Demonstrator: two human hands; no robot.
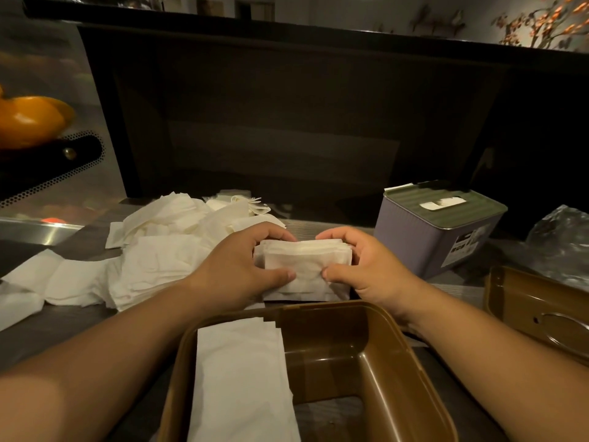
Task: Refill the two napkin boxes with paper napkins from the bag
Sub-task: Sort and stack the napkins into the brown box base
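Gripping one stack of napkins [306,261] at centre: left hand [245,266] and right hand [366,266], fingers and thumbs curled round its ends, just above the bench [79,317]. Brown box [382,355], 6 o'clock, open, folded napkins [239,378] inside. Loose napkin pile [159,247], 9 o'clock. Lidded grey box [436,228], 2 o'clock. Brown lid [538,311] and clear bag [564,240], 3 o'clock.

Soft, matt, creased paper napkins [159,247]; smooth, semi-glossy brown plastic box [376,355] and lid [538,311]; ribbed, matt lilac plastic box [427,240]; crinkled, glossy clear plastic bag [561,237]; brushed metal panel [41,231]; matt wood-grain counter [79,317].
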